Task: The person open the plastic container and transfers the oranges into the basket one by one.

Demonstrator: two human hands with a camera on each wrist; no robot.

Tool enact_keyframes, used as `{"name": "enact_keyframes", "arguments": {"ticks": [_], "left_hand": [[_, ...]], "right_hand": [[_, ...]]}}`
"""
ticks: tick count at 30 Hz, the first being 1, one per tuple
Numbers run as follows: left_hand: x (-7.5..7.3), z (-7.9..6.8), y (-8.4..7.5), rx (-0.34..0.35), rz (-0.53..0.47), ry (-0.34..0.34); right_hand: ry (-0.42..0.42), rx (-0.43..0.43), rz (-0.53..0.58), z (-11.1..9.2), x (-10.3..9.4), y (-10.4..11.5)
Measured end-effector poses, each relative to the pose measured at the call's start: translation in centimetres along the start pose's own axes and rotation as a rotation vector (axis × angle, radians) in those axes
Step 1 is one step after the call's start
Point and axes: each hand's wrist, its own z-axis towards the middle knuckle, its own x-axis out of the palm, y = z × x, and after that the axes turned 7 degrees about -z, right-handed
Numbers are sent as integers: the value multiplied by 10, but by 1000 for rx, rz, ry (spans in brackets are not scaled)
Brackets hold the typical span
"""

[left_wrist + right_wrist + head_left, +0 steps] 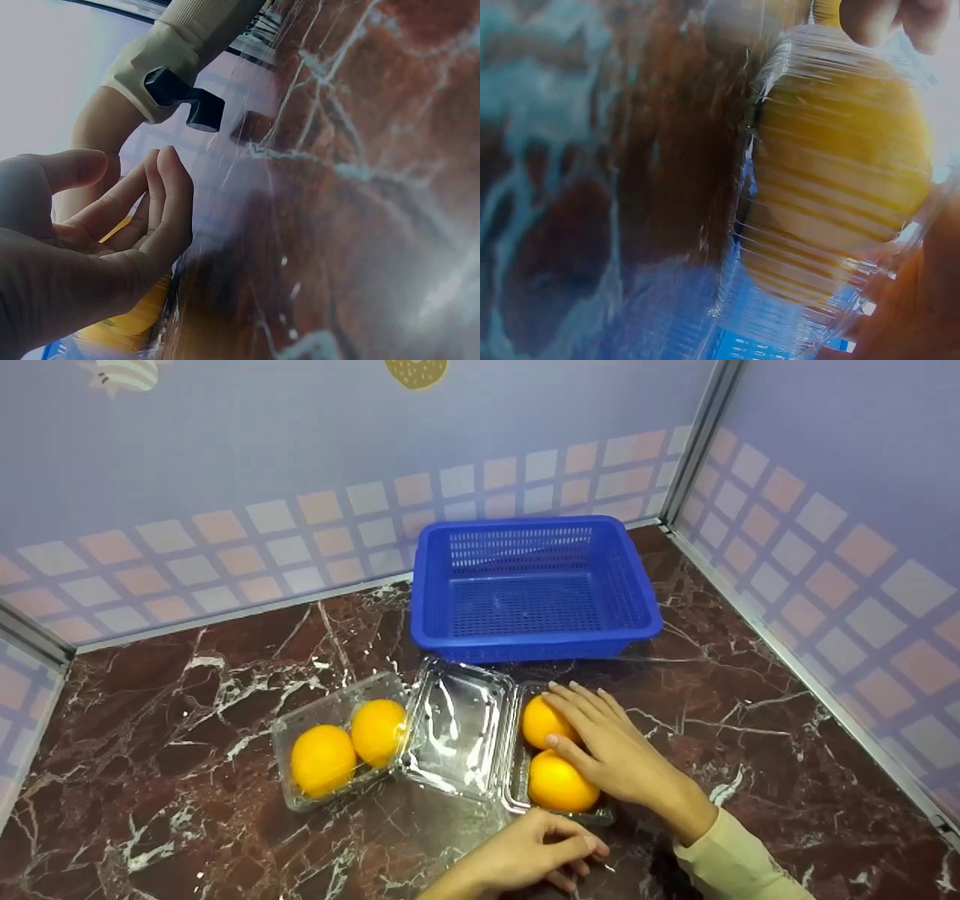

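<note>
My right hand rests over two oranges in a clear plastic clamshell box, its fingers stretched across the far orange. Its thumb lies by the near orange. The lid is folded back to the left. In the right wrist view, one orange shows through the ribbed plastic wall. Just in front of the box is my left hand, fingers loosely curled. The left wrist view has nothing between those fingers and the thumb, with an orange partly hidden behind.
A second clear box with two oranges sits to the left, close to the folded lid. Behind the boxes stands a blue basket. Walls bound the dark marbled table at the back and sides.
</note>
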Motion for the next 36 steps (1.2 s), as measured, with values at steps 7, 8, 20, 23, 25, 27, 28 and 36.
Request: {"name": "enact_keyframes", "arguments": {"ticks": [7, 8, 20, 23, 25, 27, 28, 36], "left_hand": [[-4, 0, 1, -5, -15, -44], [-4, 0, 1, -3, -15, -44], [-6, -3, -2, 31, 27, -37], [-7, -13, -8, 122, 193, -41], [-8, -19, -13, 221, 360, -44], [-9, -24, -16, 331, 515, -57], [-9, -26, -18, 385, 580, -67], [-17, -40, -24, 597, 809, -264]], "right_hand": [[-8, 19, 15, 1, 1, -3], [-12, 17, 18, 2, 1, -3], [-44, 16, 24, -1, -3, -1], [-58, 0, 18, -3, -3, 1], [-75, -8, 13, -4, -4, 2], [-95, -13, 13, -5, -6, 4], [-105, -16, 12, -6, -8, 5], [-154, -108, -63, -11, -20, 13]]}}
